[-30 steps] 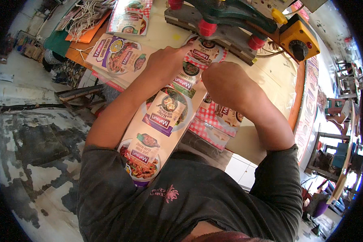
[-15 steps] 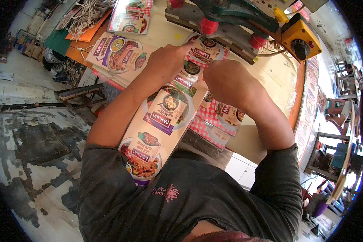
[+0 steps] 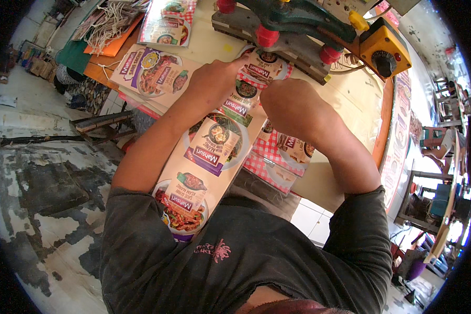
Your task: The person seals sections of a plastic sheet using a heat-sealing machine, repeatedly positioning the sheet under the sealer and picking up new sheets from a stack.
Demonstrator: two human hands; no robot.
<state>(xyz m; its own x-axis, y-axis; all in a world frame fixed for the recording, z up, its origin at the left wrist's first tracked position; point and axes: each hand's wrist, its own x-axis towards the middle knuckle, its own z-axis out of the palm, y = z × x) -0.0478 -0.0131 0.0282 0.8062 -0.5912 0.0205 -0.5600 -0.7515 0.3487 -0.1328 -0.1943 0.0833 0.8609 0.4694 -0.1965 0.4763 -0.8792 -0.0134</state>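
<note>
A long printed strip (image 3: 188,170) with food pictures slants from my chest up to the table. Its far end lies near the jaws of a green machine (image 3: 298,23) with red knobs. At the strip's left edge, my left hand (image 3: 214,81) is closed, its fingertips pinching near the far end. My right hand (image 3: 293,104) is curled over the right edge, knuckles up, its fingertips hidden beneath it. Under the right forearm lie red-checked printed sheets (image 3: 277,162), partly covered by the strip.
Another printed stack (image 3: 157,73) lies left of my left hand, with a checked sheet (image 3: 167,23) behind it. White strings (image 3: 110,31) heap at the table's far left. A yellow control box (image 3: 384,49) with a black dial sits right of the machine.
Very little differs. Both hands stay on the strip, and the whole view has shifted slightly.
</note>
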